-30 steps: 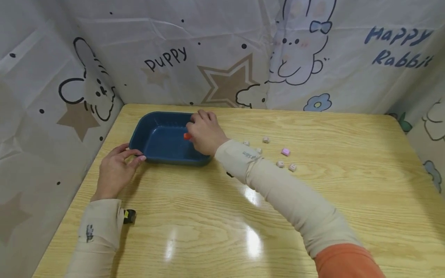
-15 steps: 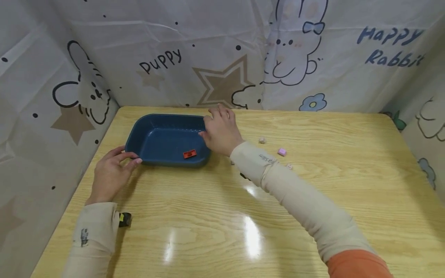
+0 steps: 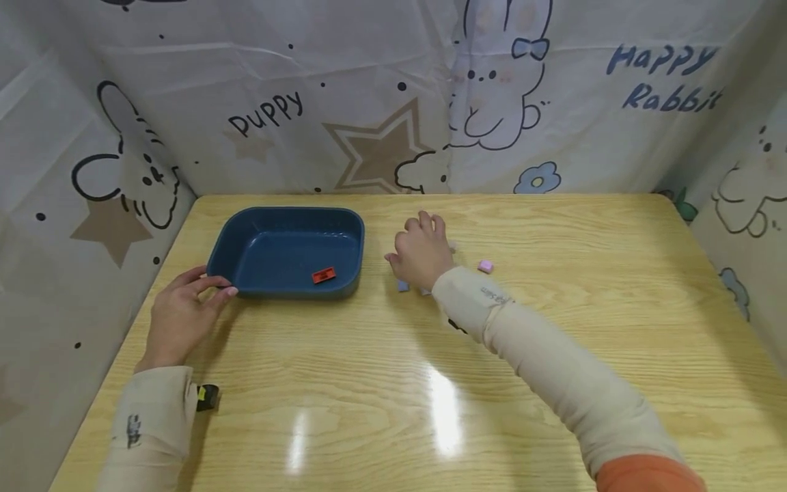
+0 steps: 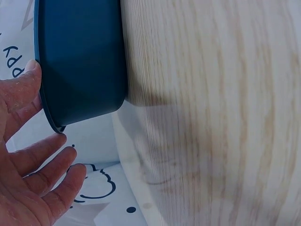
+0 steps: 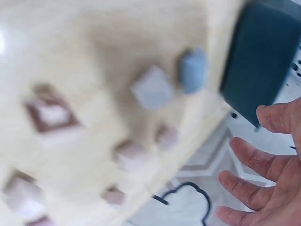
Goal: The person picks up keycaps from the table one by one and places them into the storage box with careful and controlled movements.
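A dark blue plastic basin [image 3: 285, 294] stands on the wooden table. My left hand [image 3: 184, 318] pinches its near left corner at the rim. Inside, toward the right, lies a red rectangular keycap [image 3: 323, 275]. My right hand [image 3: 424, 253] hovers right of the basin, fingers spread and holding nothing. Under and around it are small blocky keycaps, partly hidden in the head view: a blue one [image 3: 402, 286] and a pink one [image 3: 486, 266]. The right wrist view is blurred; there a pale keycap [image 5: 153, 88] lies beside the blue one, with several more around.
A small black object with a yellow patch [image 3: 207, 397] is beside my left cuff. Another dark piece [image 3: 457, 326] peeks out below my right sleeve. A printed cloth [image 3: 258, 157] hangs around the table's back and sides.
My right hand has released the red keycap in the basin and moved right, over the loose keycaps. My left hand keeps its hold on the rim. The head view has shifted slightly.
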Tool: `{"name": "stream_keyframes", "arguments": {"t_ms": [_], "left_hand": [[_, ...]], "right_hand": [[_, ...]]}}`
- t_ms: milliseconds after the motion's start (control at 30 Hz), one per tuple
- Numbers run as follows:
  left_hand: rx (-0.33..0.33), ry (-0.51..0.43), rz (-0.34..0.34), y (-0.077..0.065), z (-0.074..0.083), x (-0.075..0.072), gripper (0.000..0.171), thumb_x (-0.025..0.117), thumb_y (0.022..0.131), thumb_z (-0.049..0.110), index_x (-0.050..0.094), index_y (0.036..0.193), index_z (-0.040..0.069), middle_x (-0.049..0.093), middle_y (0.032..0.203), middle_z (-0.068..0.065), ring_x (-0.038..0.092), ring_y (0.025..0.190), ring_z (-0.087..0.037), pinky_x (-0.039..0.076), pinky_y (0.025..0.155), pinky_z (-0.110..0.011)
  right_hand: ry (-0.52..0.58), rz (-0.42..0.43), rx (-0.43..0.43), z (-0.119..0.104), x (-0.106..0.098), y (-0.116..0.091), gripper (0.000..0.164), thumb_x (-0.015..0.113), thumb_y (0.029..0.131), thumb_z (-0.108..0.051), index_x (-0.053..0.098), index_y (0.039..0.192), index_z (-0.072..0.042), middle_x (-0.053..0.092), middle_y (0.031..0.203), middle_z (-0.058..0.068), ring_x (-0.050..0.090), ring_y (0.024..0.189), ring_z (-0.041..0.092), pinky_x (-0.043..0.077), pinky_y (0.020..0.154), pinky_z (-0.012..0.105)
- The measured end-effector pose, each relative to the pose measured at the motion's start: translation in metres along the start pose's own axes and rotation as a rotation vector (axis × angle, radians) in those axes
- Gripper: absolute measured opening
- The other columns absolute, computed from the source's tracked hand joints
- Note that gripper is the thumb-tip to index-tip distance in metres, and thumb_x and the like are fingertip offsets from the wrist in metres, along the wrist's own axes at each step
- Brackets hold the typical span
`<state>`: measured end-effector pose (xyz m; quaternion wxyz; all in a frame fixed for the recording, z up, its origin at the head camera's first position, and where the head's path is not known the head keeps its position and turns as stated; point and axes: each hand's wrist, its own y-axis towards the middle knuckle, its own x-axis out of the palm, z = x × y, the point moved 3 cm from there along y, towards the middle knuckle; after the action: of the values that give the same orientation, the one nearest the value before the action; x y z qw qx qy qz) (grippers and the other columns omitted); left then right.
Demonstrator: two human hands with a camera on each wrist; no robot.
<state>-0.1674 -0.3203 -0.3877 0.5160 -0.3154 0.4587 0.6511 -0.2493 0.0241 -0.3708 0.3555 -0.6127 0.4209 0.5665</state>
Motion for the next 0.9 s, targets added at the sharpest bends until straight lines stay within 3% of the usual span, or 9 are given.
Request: {"name": "stream_keyframes", "arguments": {"t_ms": [233, 400, 633, 900], "left_hand": [[0.019, -0.002, 0.024, 0.0, -0.002, 0.0, 0.026, 0.071, 0.086, 0.026, 0.072, 0.095, 0.002, 0.059, 0.124, -0.031, 0.055, 0.116, -0.044, 0.042, 0.097, -0.061], [0.02, 0.004, 0.015, 0.001, -0.001, 0.001, 0.026, 0.071, 0.086, 0.026, 0.072, 0.096, 0.001, 0.059, 0.123, -0.031, 0.055, 0.117, -0.044, 0.042, 0.097, -0.061], [0.006, -0.012, 0.007, 0.002, 0.001, 0.002, 0.027, 0.071, 0.086, 0.027, 0.071, 0.096, 0.002, 0.059, 0.125, -0.031, 0.054, 0.118, -0.044, 0.042, 0.098, -0.061], [-0.021, 0.015, -0.032, 0.001, -0.001, 0.0, 0.03, 0.067, 0.089, 0.03, 0.071, 0.098, 0.002, 0.058, 0.126, -0.031, 0.052, 0.12, -0.044, 0.04, 0.099, -0.062]], "right_hand": [[-0.082, -0.031, -0.009, 0.002, 0.028, -0.013, 0.045, 0.056, 0.091, -0.051, 0.072, 0.074, -0.012, 0.065, 0.114, 0.013, 0.046, 0.126, 0.035, 0.029, 0.112, 0.054], [-0.073, -0.056, -0.021, 0.002, 0.039, -0.017, 0.039, 0.058, 0.091, -0.046, 0.076, 0.081, -0.013, 0.064, 0.117, 0.015, 0.042, 0.131, 0.037, 0.026, 0.114, 0.056], [-0.061, -0.078, -0.042, 0.002, 0.043, -0.019, 0.029, 0.056, 0.094, -0.031, 0.076, 0.085, -0.012, 0.061, 0.123, 0.015, 0.035, 0.137, 0.04, 0.022, 0.115, 0.058], [-0.062, -0.056, -0.068, -0.001, 0.043, -0.019, 0.028, 0.057, 0.094, -0.031, 0.075, 0.086, -0.011, 0.06, 0.123, 0.014, 0.036, 0.135, 0.038, 0.022, 0.115, 0.057]]}}
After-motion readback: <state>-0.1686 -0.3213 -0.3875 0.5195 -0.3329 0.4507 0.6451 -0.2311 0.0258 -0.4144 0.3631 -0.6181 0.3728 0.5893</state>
